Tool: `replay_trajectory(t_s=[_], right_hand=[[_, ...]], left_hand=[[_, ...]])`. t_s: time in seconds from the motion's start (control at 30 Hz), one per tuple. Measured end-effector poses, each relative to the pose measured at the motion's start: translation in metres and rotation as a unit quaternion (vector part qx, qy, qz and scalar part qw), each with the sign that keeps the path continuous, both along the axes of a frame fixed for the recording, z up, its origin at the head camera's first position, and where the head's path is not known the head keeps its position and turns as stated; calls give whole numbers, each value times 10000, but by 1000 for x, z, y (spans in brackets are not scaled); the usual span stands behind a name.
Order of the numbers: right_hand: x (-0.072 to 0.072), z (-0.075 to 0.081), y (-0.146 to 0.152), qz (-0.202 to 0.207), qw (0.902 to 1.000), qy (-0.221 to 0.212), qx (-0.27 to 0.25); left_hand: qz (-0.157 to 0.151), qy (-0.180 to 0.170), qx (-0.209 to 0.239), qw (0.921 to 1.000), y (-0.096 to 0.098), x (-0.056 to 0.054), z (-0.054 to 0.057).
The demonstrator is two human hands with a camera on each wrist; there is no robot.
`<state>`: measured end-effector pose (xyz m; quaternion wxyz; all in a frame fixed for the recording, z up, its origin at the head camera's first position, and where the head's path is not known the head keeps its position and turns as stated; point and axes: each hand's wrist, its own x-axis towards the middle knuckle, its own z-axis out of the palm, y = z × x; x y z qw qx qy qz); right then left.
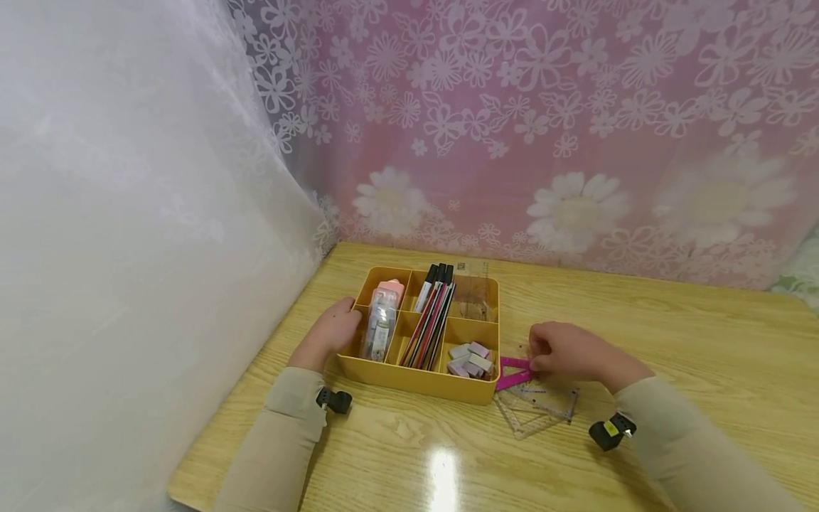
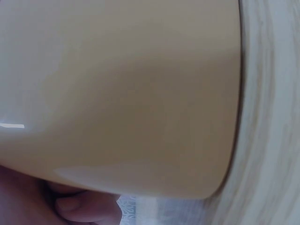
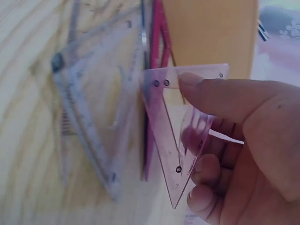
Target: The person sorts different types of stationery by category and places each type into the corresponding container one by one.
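Observation:
A yellow desk organizer (image 1: 416, 380) with several compartments stands on the table. My left hand (image 1: 334, 328) is at its left wall, fingers curled against the side; the left wrist view shows mostly the organizer's wall (image 2: 140, 93) and a few curled fingers (image 2: 89, 206). To the organizer's right, my right hand (image 1: 572, 353) pinches a clear, pink-tinted set square (image 3: 157, 110) between thumb and fingers. Behind that, a magenta set square (image 1: 512, 381) leans near the organizer's right wall. Clear set squares (image 1: 534, 427) lie on the table below the right hand, partly overlapping.
Inside the organizer are several erasers (image 1: 470, 360), a bundle of pencils (image 1: 430, 327), black-capped markers (image 1: 441, 274), a clear case (image 1: 382, 327), a pink item (image 1: 392, 286) and a transparent ruler (image 1: 473, 284). A white curtain (image 1: 160, 213) hangs at left, a pink floral one (image 1: 512, 142) behind.

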<state>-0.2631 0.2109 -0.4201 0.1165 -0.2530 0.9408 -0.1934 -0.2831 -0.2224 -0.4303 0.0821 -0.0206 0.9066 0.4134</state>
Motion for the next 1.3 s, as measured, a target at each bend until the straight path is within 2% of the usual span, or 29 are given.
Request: replay_trajectory(t_s=[0.2,0.43,0.73,0.9,1.1,1.3], right_hand=[[2,12,3,73,9999,16,-89],[6,27,2,40,9991,-6,-431],[2,49,-7,-481,9932,301,-1019],[-4,67,-18,-627,9887,589,-1225],[-17,86,-39,-569,9834,979,-1417],[-28,87,-58,-994,9709,968,-1953]], left_hand=[[-5,11,14,10000,0,-1,1],[5,0,29,10000,-1,0,-1],[1,14,37,10000,-1,1,-1],[12,-11,82,10000,-1,1,0],[25,-9,108,9999,-1,2,-1],[33,-32,103,9999,0,2,1]])
